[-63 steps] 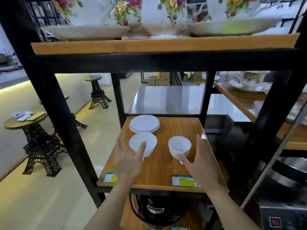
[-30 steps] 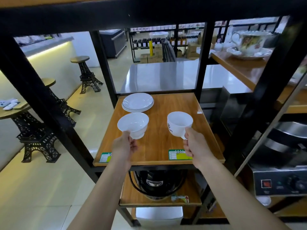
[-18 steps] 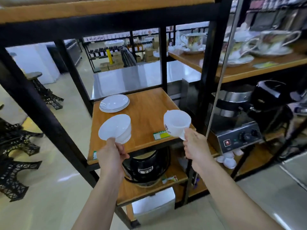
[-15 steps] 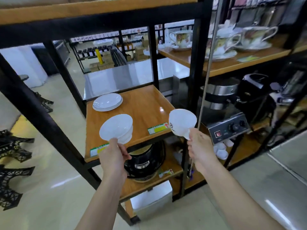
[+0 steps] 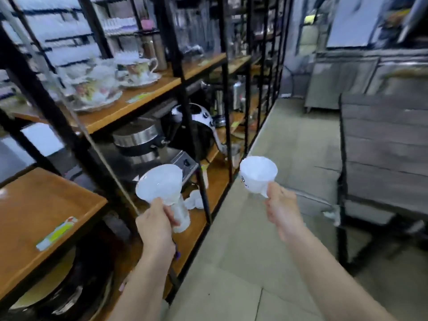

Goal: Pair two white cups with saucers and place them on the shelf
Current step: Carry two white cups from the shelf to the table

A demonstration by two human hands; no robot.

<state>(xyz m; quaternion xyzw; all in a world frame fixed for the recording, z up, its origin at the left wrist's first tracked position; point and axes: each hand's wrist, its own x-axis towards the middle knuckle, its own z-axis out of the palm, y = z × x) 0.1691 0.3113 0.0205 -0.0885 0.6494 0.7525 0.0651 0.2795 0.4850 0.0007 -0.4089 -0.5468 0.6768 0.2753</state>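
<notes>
My left hand (image 5: 157,224) grips a white cup (image 5: 159,185) by its lower side, holding it in the air in front of the black shelving. A second white cup (image 5: 258,177), with a small printed mark on its wall, is held by my right hand (image 5: 281,210) over the floor aisle. Both cups are off the wooden shelf (image 5: 39,212), which shows only its corner at the left. The stack of white saucers is out of view. The picture is blurred by motion.
Black metal racks with wooden boards run along the left, carrying floral teacups on saucers (image 5: 139,70), a steel cooker (image 5: 139,141) and a black-and-white appliance (image 5: 196,121). A grey slatted unit (image 5: 384,154) stands at the right. A tiled aisle (image 5: 278,158) lies between.
My view has swung right, away from the wooden shelf and its saucers. Both hands have carried the cups off that shelf and out over the aisle.
</notes>
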